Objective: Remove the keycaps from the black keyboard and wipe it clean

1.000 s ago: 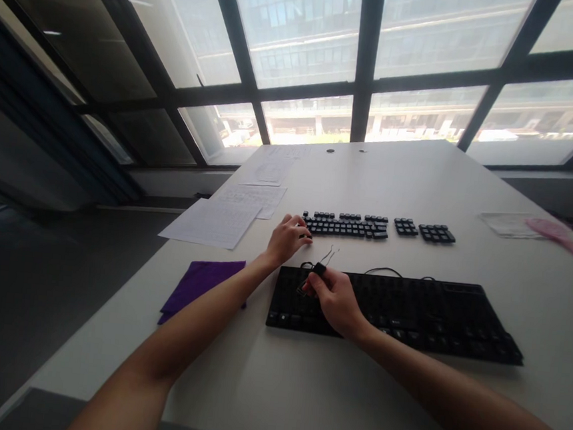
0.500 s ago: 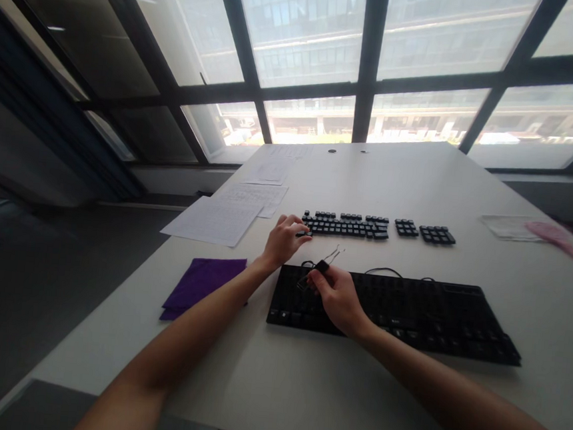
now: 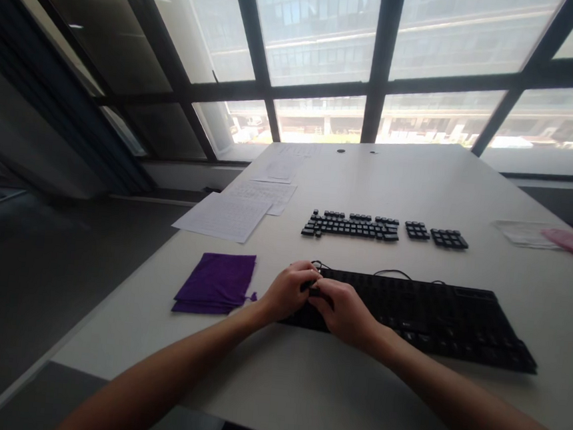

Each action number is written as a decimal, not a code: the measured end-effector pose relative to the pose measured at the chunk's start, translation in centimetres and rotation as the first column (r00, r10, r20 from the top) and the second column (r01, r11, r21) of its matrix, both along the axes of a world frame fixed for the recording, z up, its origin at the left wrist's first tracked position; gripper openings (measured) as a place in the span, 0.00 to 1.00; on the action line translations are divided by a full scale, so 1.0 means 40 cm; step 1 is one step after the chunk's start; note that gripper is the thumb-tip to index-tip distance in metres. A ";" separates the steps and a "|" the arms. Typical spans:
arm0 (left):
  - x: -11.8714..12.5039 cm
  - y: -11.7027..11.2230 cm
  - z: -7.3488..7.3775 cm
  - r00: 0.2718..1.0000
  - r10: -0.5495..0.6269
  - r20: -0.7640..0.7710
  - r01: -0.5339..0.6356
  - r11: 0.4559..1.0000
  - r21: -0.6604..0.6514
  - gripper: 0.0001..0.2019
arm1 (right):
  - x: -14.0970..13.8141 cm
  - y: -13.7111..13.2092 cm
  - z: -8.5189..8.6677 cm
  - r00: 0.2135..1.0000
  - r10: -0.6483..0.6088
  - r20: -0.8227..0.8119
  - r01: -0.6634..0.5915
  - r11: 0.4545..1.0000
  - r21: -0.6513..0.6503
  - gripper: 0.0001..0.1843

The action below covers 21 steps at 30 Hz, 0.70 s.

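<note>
We have both hands meeting over the left end of the black keyboard (image 3: 448, 316), which lies flat on the white bench (image 3: 271, 388) in front of us. Our right hand (image 3: 346, 307) pinches a small dark piece (image 3: 314, 292) between thumb and fingers; our left hand (image 3: 288, 290) curls in just beside it, and whether its fingers are clamped on anything we cannot tell, since they hide their own tips. Beyond the keyboard sit the loose keycaps, set out in a large block (image 3: 350, 227) and two smaller ones (image 3: 417, 230) (image 3: 449, 238). The step looks like close fingertip work on a small part, so we would do well to let the left fingers steady it while the right ones do the turning, press lightly and squarely rather than at a slant, and open a gap between the knuckles so that we can see the contact. Resting the wrists low would calm the fingers, and we should reach around the keycaps to spare their neat rows. The purple cloth (image 3: 218, 282) at left is clear of our work.
</note>
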State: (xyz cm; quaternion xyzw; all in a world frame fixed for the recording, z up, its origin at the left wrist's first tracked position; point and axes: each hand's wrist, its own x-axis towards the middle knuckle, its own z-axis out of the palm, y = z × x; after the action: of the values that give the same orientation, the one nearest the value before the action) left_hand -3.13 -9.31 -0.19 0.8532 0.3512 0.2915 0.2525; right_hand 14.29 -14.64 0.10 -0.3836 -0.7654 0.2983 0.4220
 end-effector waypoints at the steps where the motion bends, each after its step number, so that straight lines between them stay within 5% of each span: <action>1: -0.001 0.000 0.001 1.000 -0.003 0.008 0.003 1.000 -0.008 0.08 | -0.001 -0.005 -0.001 0.999 0.024 0.046 -0.026 0.999 0.044 0.06; 5: -0.020 0.001 0.036 0.996 -0.091 0.004 0.091 0.995 -0.043 0.05 | -0.001 -0.017 -0.009 0.993 0.047 0.112 -0.062 0.989 0.135 0.07; 10: -0.056 0.001 0.085 0.931 -0.353 -0.094 0.336 0.929 -0.154 0.05 | 0.008 0.002 -0.009 0.991 -0.091 -0.097 0.077 0.987 -0.140 0.07; 13: -0.053 0.001 0.079 0.944 -0.311 -0.108 0.294 0.944 -0.146 0.10 | 0.013 0.015 -0.005 0.972 -0.149 -0.179 0.101 0.963 -0.249 0.07; 21: -0.024 -0.018 0.053 0.995 -0.038 0.091 0.054 0.983 -0.177 0.11 | 0.007 0.012 -0.007 0.910 -0.313 -0.274 0.251 0.938 -0.240 0.09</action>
State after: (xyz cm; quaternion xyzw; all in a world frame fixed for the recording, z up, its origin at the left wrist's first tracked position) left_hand -4.09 -10.04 1.92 0.8214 0.3449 0.2897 0.3498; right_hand 14.56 -14.14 -0.17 -0.4797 -0.5927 0.3652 0.5341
